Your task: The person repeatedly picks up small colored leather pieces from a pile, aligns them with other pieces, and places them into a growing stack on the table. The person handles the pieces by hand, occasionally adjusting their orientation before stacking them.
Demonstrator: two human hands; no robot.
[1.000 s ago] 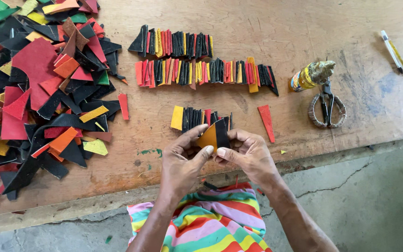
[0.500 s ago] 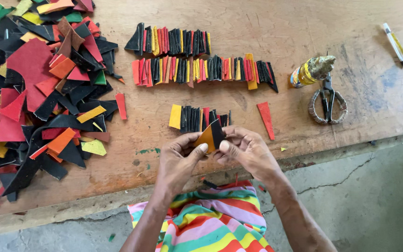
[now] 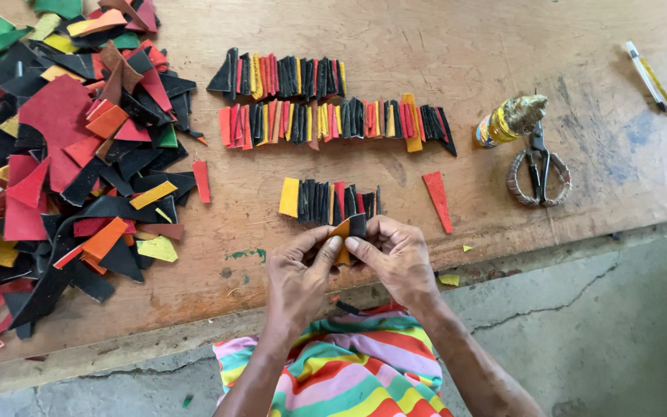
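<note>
My left hand (image 3: 301, 272) and my right hand (image 3: 397, 257) meet at the near edge of a wooden table (image 3: 457, 46). Together they pinch a small orange and black leather piece (image 3: 347, 229) between thumbs and fingertips. Just beyond the fingers stands a short row of cut pieces (image 3: 327, 201), black, red and yellow, set on edge. Two longer rows (image 3: 326, 120) of the same coloured pieces lie farther back. A loose red wedge (image 3: 437, 200) lies right of the short row.
A big heap of red, black, orange, yellow and green leather scraps (image 3: 63, 147) covers the table's left side. Scissors with wrapped handles (image 3: 538, 166) and a taped bottle (image 3: 509, 121) lie right. A pen (image 3: 650, 77) rests far right. Concrete floor below; striped cloth on my lap.
Both hands stay together on the small piece; they have shifted it slightly between the fingers. The rows and the heap have not moved.
</note>
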